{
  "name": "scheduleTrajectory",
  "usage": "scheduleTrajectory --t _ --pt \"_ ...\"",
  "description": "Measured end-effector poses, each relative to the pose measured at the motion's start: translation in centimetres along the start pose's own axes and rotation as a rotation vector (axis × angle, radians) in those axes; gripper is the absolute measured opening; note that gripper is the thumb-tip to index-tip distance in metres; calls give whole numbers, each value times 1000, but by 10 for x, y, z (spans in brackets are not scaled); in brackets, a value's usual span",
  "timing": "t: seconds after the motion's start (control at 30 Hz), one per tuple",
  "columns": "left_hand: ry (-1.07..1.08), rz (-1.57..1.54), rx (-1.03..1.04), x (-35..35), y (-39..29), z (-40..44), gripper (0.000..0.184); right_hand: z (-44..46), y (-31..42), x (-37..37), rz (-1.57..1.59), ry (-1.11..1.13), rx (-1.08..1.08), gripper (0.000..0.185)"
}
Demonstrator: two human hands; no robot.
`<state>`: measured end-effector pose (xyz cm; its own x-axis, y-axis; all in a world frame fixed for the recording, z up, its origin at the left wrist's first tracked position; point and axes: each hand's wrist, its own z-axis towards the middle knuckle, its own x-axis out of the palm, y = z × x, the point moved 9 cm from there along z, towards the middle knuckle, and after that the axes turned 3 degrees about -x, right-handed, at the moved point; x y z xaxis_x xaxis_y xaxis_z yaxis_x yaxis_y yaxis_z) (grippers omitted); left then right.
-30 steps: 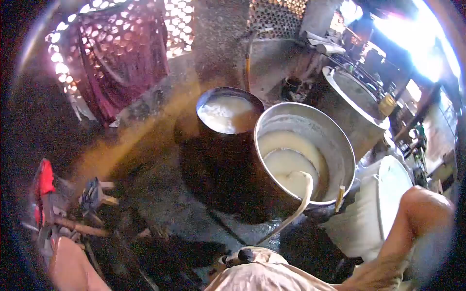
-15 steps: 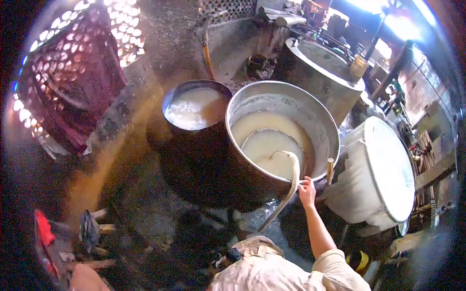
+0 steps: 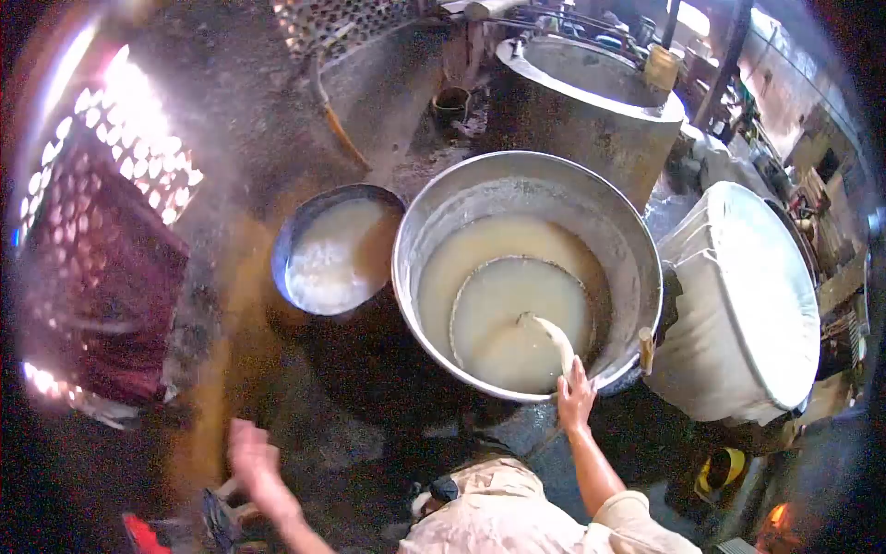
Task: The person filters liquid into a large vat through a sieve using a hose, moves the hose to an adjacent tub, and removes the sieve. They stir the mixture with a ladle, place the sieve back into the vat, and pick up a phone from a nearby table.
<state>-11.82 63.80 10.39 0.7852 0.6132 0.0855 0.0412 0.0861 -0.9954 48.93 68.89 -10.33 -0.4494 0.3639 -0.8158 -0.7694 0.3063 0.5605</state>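
Right hand point(image 3: 576, 404) now meets the pale curved pole point(image 3: 556, 342) dipping into the big pot point(image 3: 606, 218), grip unclear from here, while the left hand point(image 3: 255, 459) swings into view, spread, empty and free.

A pale hose point(image 3: 556, 347) is curving over the near rim of a round metal pot point(image 3: 616, 231), bending toward cloudy liquid point(image 3: 503, 291) inside.

Dim o/all, glare thru lattice point(image 3: 143, 138), L grip point(image 3: 256, 462) blurry, edges fisheye-bent & dark.
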Motion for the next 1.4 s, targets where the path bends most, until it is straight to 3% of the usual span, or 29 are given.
scheduleTrajectory --t 0.03,0.07,0.1,0.17,0.27,0.3,0.33,0.57,0.7,0.83,0.9,0.97,1.07,1.17,1.3,1.4 --pt "20 132 -202 4 82 4 32 1 -2 4 -55 -27 -4 60" --pt "-36 168 -599 7 161 -9 25 2 2 2 -32 -36 7 55" --pt "-35 255 -693 21 193 -34 43 3 3 0 -29 -31 22 55" --pt "79 258 -804 64 229 -54 40 4 1 4 -39 26 59 57" --pt "475 531 -558 152 207 -27 29 5 1 3 -56 44 117 56" --pt "615 422 -333 168 219 -7 29 5 1 2 -55 43 139 55" --pt "698 615 -105 199 197 13 30 6 3 1 -53 -11 106 55" --pt "762 547 68 326 162 109 26 10 6 -2 -59 -71 83 57" --pt "867 482 42 384 166 136 25 11 9 -3 -16 -50 148 57" --pt "1018 494 146 437 191 160 22 10 13 4 10 -10 291 57" --pt "1120 512 319 459 201 164 21 6 23 6 -8 -70 320 57" --pt "1205 486 392 472 213 164 22 7 34 10 63 -124 338 56" --pt "1300 775 581 468 236 157 25 3 50 14 -74 -184 336 54" --pt "1345 740 715 468 233 146 28 -1 59 19 -124 -249 350 55" --pt "1351 794 511 475 247 152 31 -3 68 27 -117 -308 368 54" --pt "1328 964 538 474 259 149 29 -6 79 31 -161 -327 386 53"
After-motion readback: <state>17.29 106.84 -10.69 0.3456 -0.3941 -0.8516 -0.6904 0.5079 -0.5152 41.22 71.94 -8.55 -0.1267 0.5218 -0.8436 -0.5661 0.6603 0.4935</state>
